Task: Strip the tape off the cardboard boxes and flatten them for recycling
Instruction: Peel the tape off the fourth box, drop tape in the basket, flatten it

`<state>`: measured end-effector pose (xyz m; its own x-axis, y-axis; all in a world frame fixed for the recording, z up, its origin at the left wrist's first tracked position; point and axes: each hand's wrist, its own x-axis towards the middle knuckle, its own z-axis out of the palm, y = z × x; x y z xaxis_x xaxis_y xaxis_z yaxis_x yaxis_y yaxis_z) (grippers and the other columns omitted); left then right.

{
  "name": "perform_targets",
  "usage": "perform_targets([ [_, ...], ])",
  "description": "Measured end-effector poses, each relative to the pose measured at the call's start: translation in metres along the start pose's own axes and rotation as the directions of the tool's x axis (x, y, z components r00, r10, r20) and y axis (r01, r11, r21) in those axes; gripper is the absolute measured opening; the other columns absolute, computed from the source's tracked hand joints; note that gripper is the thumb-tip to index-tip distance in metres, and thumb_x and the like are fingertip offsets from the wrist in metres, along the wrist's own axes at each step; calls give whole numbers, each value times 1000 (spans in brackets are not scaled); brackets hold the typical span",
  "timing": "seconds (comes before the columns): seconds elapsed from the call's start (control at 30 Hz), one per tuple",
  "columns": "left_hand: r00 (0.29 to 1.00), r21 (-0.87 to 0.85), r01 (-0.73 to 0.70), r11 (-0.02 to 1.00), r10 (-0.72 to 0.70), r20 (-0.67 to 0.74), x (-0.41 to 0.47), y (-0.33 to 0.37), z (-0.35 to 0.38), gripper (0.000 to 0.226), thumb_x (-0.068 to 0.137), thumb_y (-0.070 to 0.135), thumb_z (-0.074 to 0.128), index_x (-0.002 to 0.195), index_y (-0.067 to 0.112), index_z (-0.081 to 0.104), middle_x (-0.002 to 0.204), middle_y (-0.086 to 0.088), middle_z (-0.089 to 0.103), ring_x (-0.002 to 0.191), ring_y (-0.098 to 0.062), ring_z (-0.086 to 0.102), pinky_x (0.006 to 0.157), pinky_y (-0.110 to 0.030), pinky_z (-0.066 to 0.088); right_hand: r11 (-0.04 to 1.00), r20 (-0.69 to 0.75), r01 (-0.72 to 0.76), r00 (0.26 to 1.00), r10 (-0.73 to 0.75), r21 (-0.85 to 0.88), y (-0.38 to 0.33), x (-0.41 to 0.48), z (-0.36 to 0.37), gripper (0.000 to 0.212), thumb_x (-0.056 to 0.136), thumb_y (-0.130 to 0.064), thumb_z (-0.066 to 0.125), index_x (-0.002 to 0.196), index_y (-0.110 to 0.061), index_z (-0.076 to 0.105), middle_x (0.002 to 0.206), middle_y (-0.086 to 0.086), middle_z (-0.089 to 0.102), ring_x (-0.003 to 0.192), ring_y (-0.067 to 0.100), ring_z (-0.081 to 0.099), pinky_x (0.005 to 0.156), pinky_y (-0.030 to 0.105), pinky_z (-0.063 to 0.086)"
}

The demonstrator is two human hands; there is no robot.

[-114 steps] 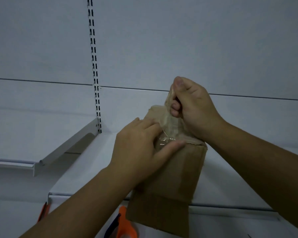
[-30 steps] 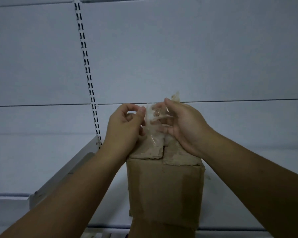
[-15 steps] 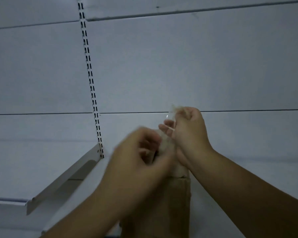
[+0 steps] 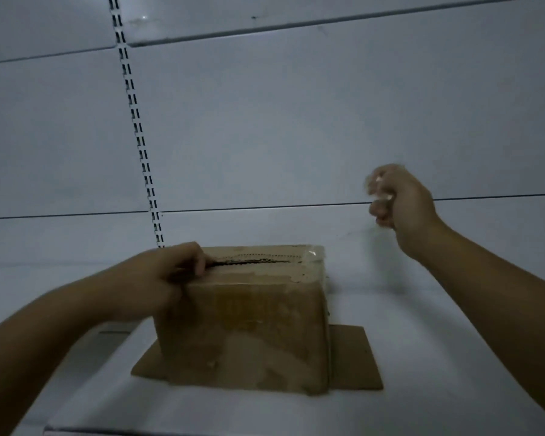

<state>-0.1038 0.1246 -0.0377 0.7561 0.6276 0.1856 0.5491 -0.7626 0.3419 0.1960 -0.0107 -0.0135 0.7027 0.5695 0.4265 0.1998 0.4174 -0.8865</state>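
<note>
A brown cardboard box (image 4: 246, 328) stands on a white shelf (image 4: 422, 341), its top flaps closed with a dark slit between them. Bits of clear tape (image 4: 310, 259) still cling to its top right corner. My left hand (image 4: 167, 278) grips the box's top left edge, fingers curled over the flap into the slit. My right hand (image 4: 397, 199) is raised to the right of the box, apart from it, closed on a crumpled strip of clear tape (image 4: 378, 187). Flat cardboard flaps (image 4: 356, 357) spread out under the box on both sides.
A white panelled back wall (image 4: 296, 121) rises behind the shelf, with a slotted upright rail (image 4: 139, 133) at the left. The shelf's front edge (image 4: 107, 431) runs along the bottom of the view.
The box has been turned to show its long side and set down on the shelf. My right hand has pulled away to the right with the tape. My left hand has moved to the box's top left edge.
</note>
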Motion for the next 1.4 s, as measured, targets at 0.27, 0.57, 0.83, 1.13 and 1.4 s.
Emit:
perform_targets([
  [0.27, 998, 36, -47, 998, 49, -45, 63, 80, 30, 24, 93, 37, 47, 114, 31, 57, 118, 10, 55, 104, -12, 51, 83, -26, 37, 712, 588, 503, 794, -157, -490, 15, -46, -1, 26, 76, -52, 59, 87, -33, 45, 94, -13, 45, 72, 0, 46, 57, 12, 36],
  [0.57, 989, -94, 41, 995, -27, 143, 77, 73, 44, 40, 93, 49, 42, 130, 36, 44, 135, 6, 50, 117, -14, 48, 103, -36, 35, 597, 628, 538, 775, -71, -595, 0, -52, -1, 30, 75, -47, 64, 87, -36, 39, 74, -10, 60, 56, -5, 57, 43, 16, 40],
  [0.83, 995, -131, 15, 991, -1, 102, 79, 70, 46, 37, 92, 43, 45, 127, 32, 46, 134, 2, 52, 117, -18, 49, 101, -35, 35, 253, 756, 795, 604, -252, -551, 13, -85, 8, 72, 69, -76, 46, 128, -42, 25, 96, -19, 52, 68, 3, 50, 57, 18, 38],
  [1.13, 996, -155, 14, 988, 1, 94, 82, 68, 48, 36, 92, 46, 46, 125, 33, 47, 131, 4, 54, 111, -14, 50, 95, -32, 37, 29, 729, 808, 545, -414, -588, 51, -102, 19, 59, 75, -66, 50, 116, -23, 48, 112, 12, 59, 93, 24, 55, 70, 25, 38],
  [1.4, 995, -146, 4, 989, 10, 97, 83, 68, 48, 36, 92, 44, 46, 126, 31, 47, 134, 3, 52, 116, -16, 49, 98, -32, 35, -67, 752, 844, 435, -496, -533, 47, -102, 15, 38, 88, -39, 50, 99, -9, 70, 83, 13, 68, 73, 30, 61, 51, 28, 46],
])
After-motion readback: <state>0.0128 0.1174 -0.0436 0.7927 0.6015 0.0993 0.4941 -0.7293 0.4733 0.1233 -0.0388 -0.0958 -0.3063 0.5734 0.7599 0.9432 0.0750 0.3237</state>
